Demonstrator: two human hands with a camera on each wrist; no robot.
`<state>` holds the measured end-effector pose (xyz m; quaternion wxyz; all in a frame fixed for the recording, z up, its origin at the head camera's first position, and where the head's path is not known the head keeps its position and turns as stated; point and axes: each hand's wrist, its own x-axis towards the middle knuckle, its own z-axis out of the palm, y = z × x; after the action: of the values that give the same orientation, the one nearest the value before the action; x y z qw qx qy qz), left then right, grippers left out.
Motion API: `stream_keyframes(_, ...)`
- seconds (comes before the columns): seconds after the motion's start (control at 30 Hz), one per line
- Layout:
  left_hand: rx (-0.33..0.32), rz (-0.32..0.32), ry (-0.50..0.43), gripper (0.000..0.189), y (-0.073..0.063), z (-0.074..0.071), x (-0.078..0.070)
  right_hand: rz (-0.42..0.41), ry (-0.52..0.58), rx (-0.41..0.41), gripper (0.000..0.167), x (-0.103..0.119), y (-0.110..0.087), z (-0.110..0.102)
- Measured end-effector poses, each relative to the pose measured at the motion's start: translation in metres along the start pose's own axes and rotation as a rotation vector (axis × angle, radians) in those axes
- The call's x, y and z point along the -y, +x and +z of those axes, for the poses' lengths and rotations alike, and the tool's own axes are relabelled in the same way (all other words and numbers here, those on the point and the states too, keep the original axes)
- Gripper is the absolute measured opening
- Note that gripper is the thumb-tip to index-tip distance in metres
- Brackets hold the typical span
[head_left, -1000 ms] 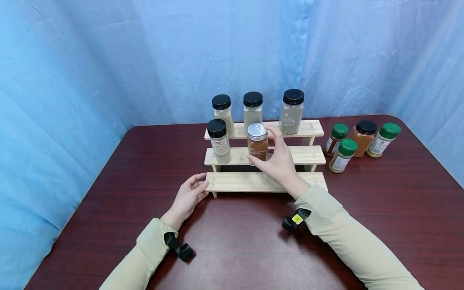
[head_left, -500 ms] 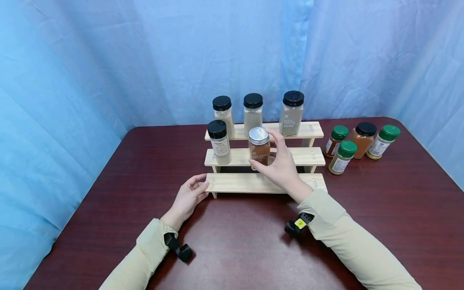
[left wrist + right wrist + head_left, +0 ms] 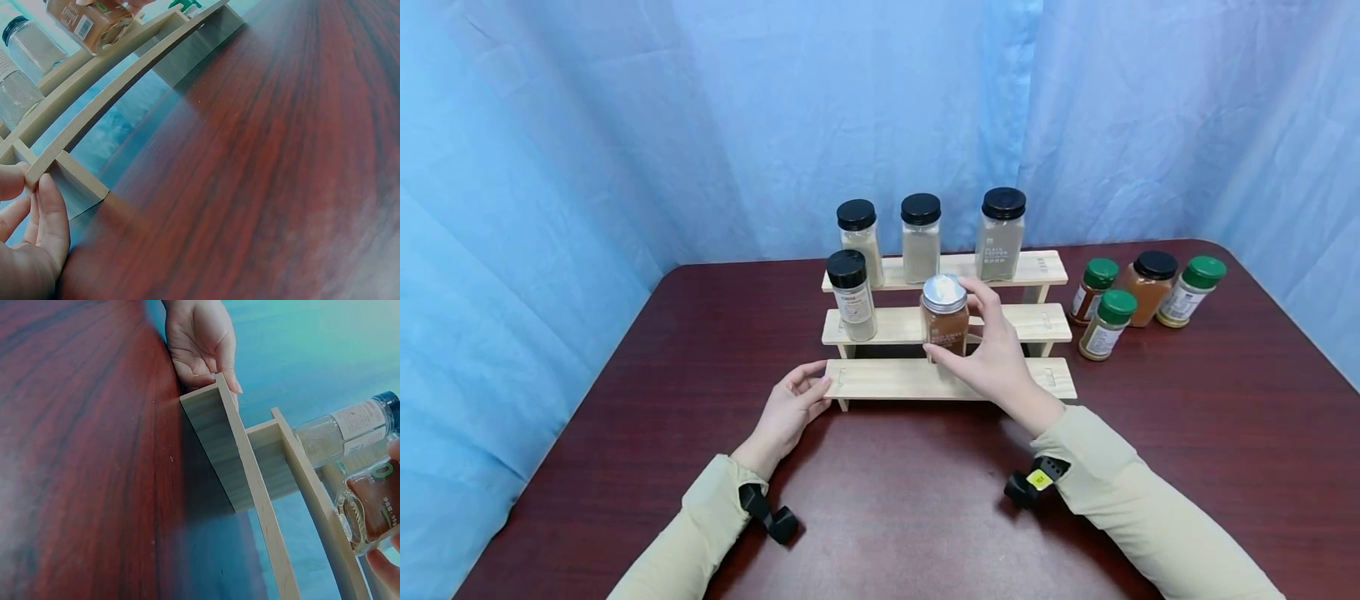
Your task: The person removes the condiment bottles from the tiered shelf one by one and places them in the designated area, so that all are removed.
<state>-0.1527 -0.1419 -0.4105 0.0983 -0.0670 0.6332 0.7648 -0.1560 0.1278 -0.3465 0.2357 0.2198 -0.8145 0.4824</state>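
Observation:
My right hand (image 3: pixel 996 362) holds a square glass spice jar (image 3: pixel 946 329) of red-brown powder with a silver lid, thumb on one side and fingers on the other. In the head view the jar overlaps the middle step of a three-step wooden rack (image 3: pixel 880 379). The right wrist view shows the jar's glass base (image 3: pixel 352 519) close to the edge of that step. With thumb and fingers my left hand (image 3: pixel 786 417) pinches the left end of the lowest step, as the left wrist view (image 3: pixel 40 250) also shows. A black-capped shaker (image 3: pixel 853 300) stands on the middle step's left.
Three black-lidded jars stand along the top step, the rightmost a pepper jar (image 3: pixel 1000 237). Right of the rack are a black-lidded orange jar (image 3: pixel 1146 292) and three green-capped bottles, one in front (image 3: pixel 1105 333). A blue curtain (image 3: pixel 850 108) hangs behind the dark red table (image 3: pixel 910 500).
My right hand has brought the silver-lidded spice jar a little to the right and nearer to me, lower in the view. The left hand keeps its place on the rack.

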Motion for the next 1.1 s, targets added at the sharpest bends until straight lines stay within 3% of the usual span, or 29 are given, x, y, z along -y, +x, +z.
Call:
stream_keyframes(0.47, -0.008, -0.001, 0.004, 0.041, -0.001, -0.001, 0.000, -0.009, -0.105, 0.074, 0.089, -0.007, -0.024, -0.019)
stream_keyframes(1.1, -0.009, -0.006, 0.007, 0.041, 0.000, 0.000, 0.000, 0.023, -0.165, 0.054, 0.094, -0.022, -0.047, -0.050)
